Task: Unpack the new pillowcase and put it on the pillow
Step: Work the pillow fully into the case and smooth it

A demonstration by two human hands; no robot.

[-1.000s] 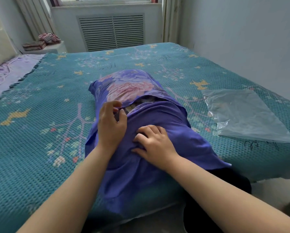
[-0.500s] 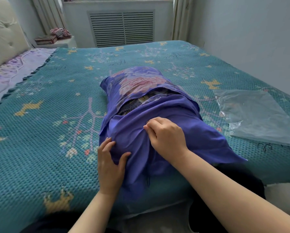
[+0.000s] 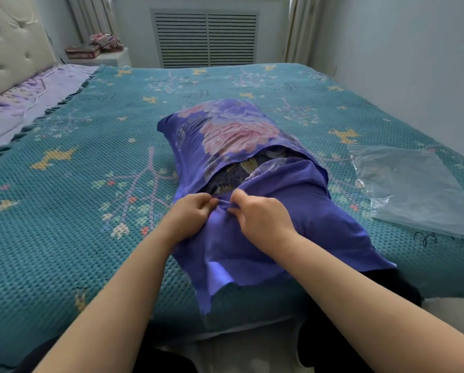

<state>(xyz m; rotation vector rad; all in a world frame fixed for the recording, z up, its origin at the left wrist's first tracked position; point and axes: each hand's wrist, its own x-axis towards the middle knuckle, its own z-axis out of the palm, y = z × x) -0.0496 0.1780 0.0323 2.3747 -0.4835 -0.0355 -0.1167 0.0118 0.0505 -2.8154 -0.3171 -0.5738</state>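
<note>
Moved up since half a second ago: left hand (image 3: pixel 189 212), from flat on the pillowcase's (image 3: pixel 292 211) near flap to its middle. Now pinching one fabric fold together with right hand (image 3: pixel 260 215), fingertips almost touching. Lying lengthwise on the bed (image 3: pixel 64 184), pillow (image 3: pixel 233 170) showing through the opening just beyond both hands

The pillowcase (image 3: pixel 292 200) is smooth, soft purple cloth. The bedspread (image 3: pixel 64 200) is bumpy green cloth. The bag (image 3: pixel 413 189) is clear, shiny plastic.
</note>
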